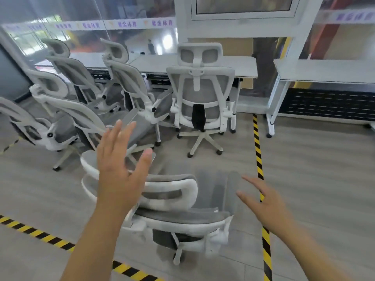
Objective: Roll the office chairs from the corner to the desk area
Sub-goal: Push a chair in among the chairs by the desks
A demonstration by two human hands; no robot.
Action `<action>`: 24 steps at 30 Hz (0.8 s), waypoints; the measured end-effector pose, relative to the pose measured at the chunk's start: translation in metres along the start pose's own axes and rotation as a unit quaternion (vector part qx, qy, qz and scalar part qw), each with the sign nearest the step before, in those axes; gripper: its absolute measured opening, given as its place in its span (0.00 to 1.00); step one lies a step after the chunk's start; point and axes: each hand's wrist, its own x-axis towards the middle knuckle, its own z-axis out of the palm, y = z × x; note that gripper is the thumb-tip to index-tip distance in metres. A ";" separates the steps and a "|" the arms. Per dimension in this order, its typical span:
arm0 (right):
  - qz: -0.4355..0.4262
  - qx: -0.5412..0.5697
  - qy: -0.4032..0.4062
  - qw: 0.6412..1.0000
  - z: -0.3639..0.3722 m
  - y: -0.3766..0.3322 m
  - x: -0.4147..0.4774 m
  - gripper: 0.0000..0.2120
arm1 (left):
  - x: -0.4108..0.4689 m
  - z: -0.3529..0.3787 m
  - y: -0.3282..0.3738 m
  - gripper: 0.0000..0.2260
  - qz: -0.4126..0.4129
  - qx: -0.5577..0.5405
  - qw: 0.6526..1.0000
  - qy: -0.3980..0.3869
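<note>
A white-framed office chair with grey mesh [178, 201] stands right below me, blurred, its headrest toward me. My left hand [121, 171] hovers above its headrest with fingers spread, holding nothing. My right hand [265, 203] is open to the right of the chair, apart from it. Another chair of the same kind [200, 98] stands upright with its back to me at a white desk [233, 66]. Several more chairs [81, 110] are bunched at the left, some tilted back.
Yellow-black floor tape runs from the desk toward me [258, 159] and diagonally across the lower left [40, 236]. A second white desk [324, 72] stands at the right with a black perforated panel below. Glass walls close the back and left.
</note>
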 end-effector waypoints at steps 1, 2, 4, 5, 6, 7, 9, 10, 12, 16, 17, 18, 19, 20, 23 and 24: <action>-0.005 -0.001 -0.001 1.000 -0.016 0.007 0.005 0.25 | 0.004 0.023 0.026 0.26 0.010 -0.008 0.999 -0.032; -0.007 -0.003 -0.002 1.000 -0.032 0.018 0.010 0.25 | 0.007 0.050 0.051 0.26 0.012 -0.015 0.997 -0.074; -0.009 0.006 0.005 1.000 -0.067 0.038 0.021 0.25 | 0.009 0.113 0.094 0.28 0.009 -0.002 0.987 -0.161; -0.006 0.009 0.008 1.000 -0.083 0.050 0.027 0.26 | 0.009 0.146 0.109 0.29 0.011 0.016 0.979 -0.201; 0.000 0.007 0.004 1.000 -0.099 0.062 0.033 0.27 | 0.008 0.178 0.119 0.30 0.006 0.035 0.971 -0.235; 0.004 -0.001 -0.003 1.000 -0.115 0.074 0.041 0.28 | 0.008 0.207 0.125 0.31 -0.007 0.049 0.965 -0.259; 0.013 -0.016 -0.019 1.000 -0.142 0.097 0.061 0.30 | 0.009 0.253 0.124 0.32 -0.048 0.073 0.953 -0.289; 0.016 -0.021 -0.029 0.999 -0.154 0.108 0.076 0.31 | 0.010 0.270 0.118 0.33 -0.071 0.082 0.947 -0.301; 0.012 -0.045 -0.042 0.998 -0.171 0.123 0.107 0.33 | 0.015 0.294 0.104 0.36 -0.109 0.100 0.936 -0.319; -0.016 -0.074 -0.053 0.996 -0.188 0.135 0.181 0.33 | 0.051 0.334 0.063 0.39 -0.161 0.117 0.933 -0.301; -0.022 -0.081 -0.057 0.995 -0.191 0.136 0.203 0.33 | 0.065 0.348 0.052 0.41 -0.168 0.122 0.934 -0.292; -0.026 -0.087 -0.064 0.994 -0.193 0.139 0.226 0.33 | 0.082 0.363 0.040 0.42 -0.174 0.126 0.934 -0.286; -0.030 -0.099 -0.071 0.992 -0.196 0.141 0.251 0.34 | 0.099 0.379 0.029 0.42 -0.179 0.128 0.934 -0.282; -0.035 -0.113 -0.077 0.990 -0.199 0.143 0.277 0.34 | 0.118 0.396 0.018 0.42 -0.186 0.125 0.933 -0.281; -0.035 -0.143 -0.087 0.985 -0.211 0.138 0.356 0.34 | 0.176 0.439 -0.008 0.38 -0.207 0.118 0.931 -0.276; -0.030 -0.148 -0.087 0.985 -0.216 0.134 0.381 0.33 | 0.196 0.448 -0.014 0.37 -0.211 0.115 0.931 -0.273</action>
